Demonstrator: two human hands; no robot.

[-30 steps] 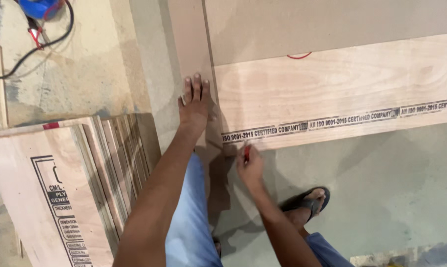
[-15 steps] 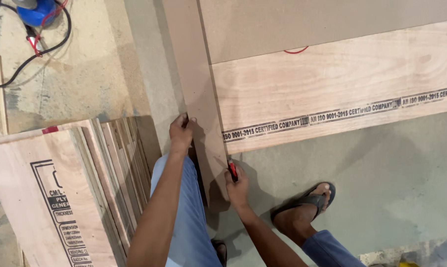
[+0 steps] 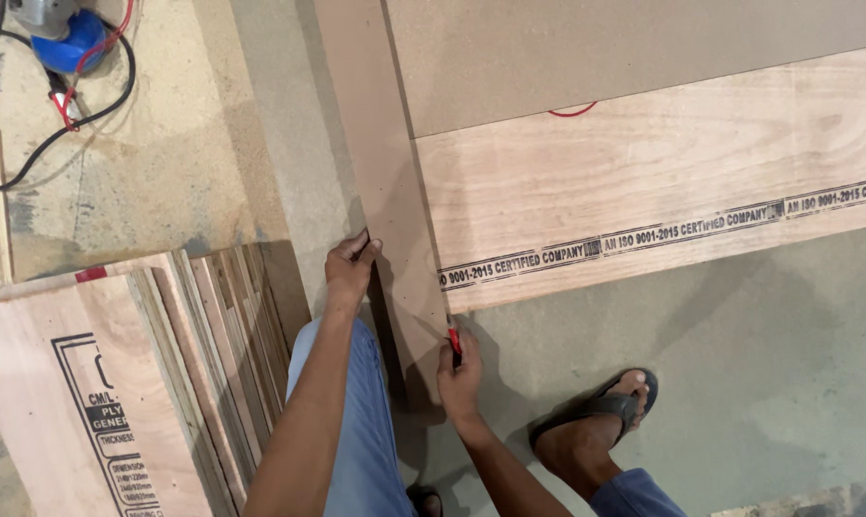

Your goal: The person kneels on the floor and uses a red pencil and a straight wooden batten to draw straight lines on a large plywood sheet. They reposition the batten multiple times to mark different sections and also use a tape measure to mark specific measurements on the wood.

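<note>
Two hands: both on one narrow brown strip, the person crouched over it on the floor.
Floor (image 3: 739, 364): grey concrete, dusty and sandy toward the upper left.
Plywood sheet (image 3: 663, 182): pale wood with a black printed band along its near edge and a small red mark near its far edge; it lies flat, its left end butting the strip.
Brown board (image 3: 624, 48): plain, lying beyond the plywood sheet.
Plywood stack (image 3: 117, 383): at the lower left, edges fanned, black print on the top sheet.
Strip (image 3: 380, 163): long and narrow, running away from the person between the bare floor and the plywood sheet's left end.
Left hand (image 3: 349, 266): fingers curled over the strip's left edge, gripping it near its lower end.
Right hand (image 3: 460, 375): closed around a red pencil (image 3: 454, 341), whose tip sits at the strip's right edge, just below the plywood corner.
Foot (image 3: 596, 426): in a dark sandal, right of the hands.
Power tool (image 3: 65, 29): blue, with black and red cables, top left.
</note>
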